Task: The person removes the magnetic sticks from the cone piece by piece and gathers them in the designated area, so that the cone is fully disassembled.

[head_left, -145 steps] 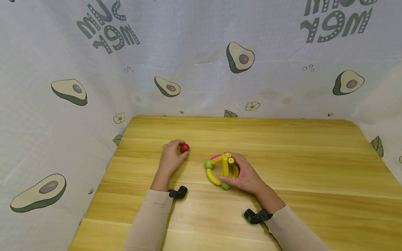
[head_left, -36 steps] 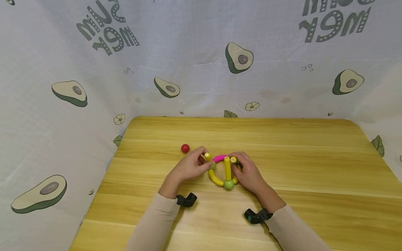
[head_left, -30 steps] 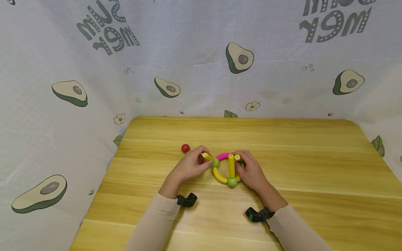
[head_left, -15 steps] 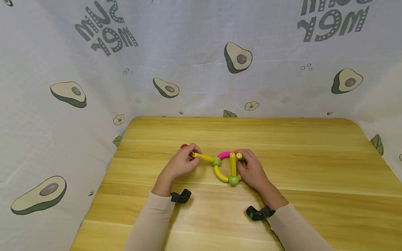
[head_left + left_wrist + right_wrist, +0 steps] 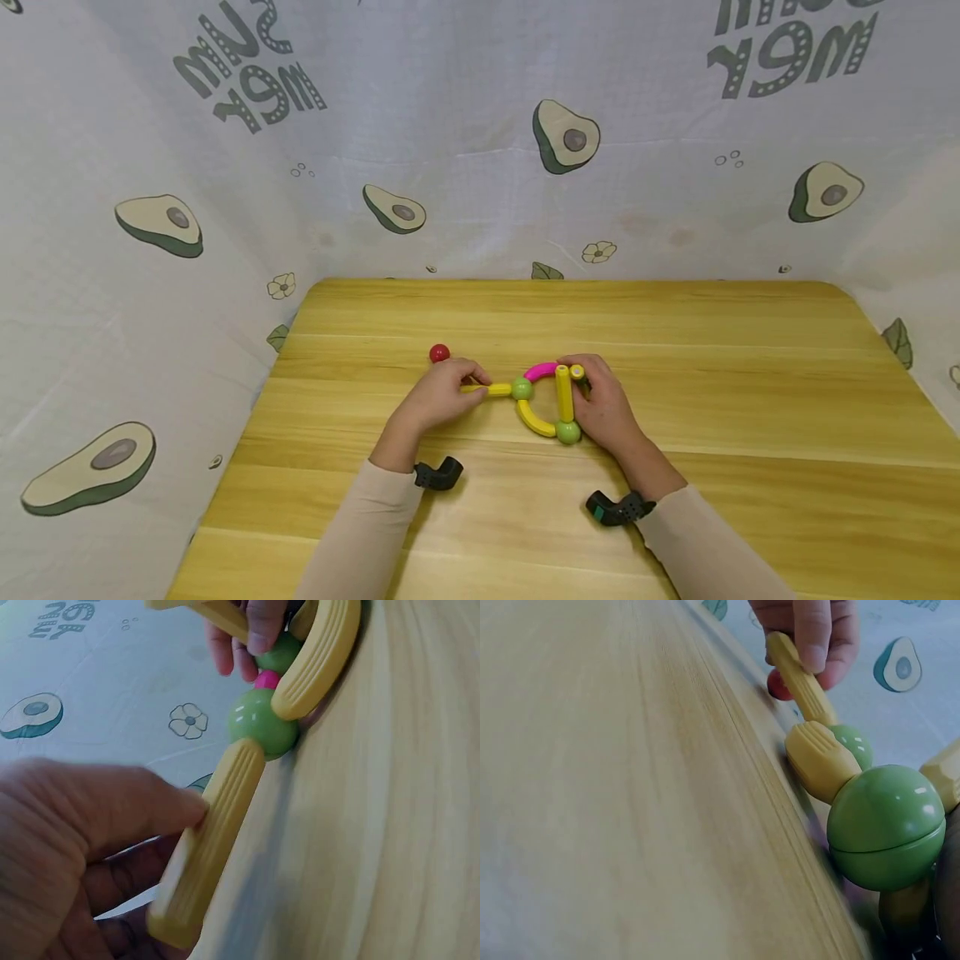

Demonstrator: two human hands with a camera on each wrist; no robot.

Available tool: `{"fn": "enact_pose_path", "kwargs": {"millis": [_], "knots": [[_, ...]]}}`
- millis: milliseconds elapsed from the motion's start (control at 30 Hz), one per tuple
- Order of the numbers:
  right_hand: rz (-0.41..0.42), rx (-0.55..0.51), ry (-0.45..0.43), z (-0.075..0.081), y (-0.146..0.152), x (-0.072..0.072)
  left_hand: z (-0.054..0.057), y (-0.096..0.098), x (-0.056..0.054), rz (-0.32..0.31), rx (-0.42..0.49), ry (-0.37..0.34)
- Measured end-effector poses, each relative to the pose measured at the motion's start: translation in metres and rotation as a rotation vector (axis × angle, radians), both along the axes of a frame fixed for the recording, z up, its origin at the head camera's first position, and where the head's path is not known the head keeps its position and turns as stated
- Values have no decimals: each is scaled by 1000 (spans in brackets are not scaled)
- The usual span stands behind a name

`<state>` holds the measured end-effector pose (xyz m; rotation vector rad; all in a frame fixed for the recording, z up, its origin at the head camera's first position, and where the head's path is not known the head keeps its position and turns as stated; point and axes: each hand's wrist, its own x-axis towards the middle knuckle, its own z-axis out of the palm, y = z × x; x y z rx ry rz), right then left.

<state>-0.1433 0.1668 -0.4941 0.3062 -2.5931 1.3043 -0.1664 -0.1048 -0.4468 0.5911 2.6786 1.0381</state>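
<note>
A ring of curved magnetic rods lies on the table, made of a yellow rod (image 5: 536, 419), a pink rod (image 5: 542, 371) and green balls (image 5: 522, 389). My left hand (image 5: 442, 393) pinches a straight yellow magnetic rod (image 5: 214, 840) that points left from the ring's left green ball (image 5: 262, 724). My right hand (image 5: 606, 408) grips the ring's right side, largely hiding that part. Another straight yellow rod (image 5: 565, 394) stands on the front green ball (image 5: 886, 827). A second raised rod end (image 5: 577, 372) shows beside the right fingers.
A red ball (image 5: 439, 353) sits on the wooden table (image 5: 720, 358) just behind my left hand. A white curtain with avocado prints (image 5: 465, 100) hangs behind the table and along its sides.
My left hand has let go of the red ball and taken the left yellow rod, tilting it from upright to pointing left. The ring has shifted to the right with my right hand.
</note>
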Motion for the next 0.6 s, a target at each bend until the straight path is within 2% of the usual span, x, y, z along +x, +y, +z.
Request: {"fn": "enact_pose_path", "kwargs": {"millis": [100, 367, 467, 600], "knots": [[3, 1, 7, 0, -1, 0, -2, 4, 0, 3, -31, 26], [61, 26, 22, 2, -1, 1, -1, 7, 2, 14, -46, 35], [91, 29, 14, 2, -1, 2, 0, 10, 4, 23, -19, 63], [114, 54, 11, 1, 0, 3, 4, 19, 9, 14, 88, 66]]}}
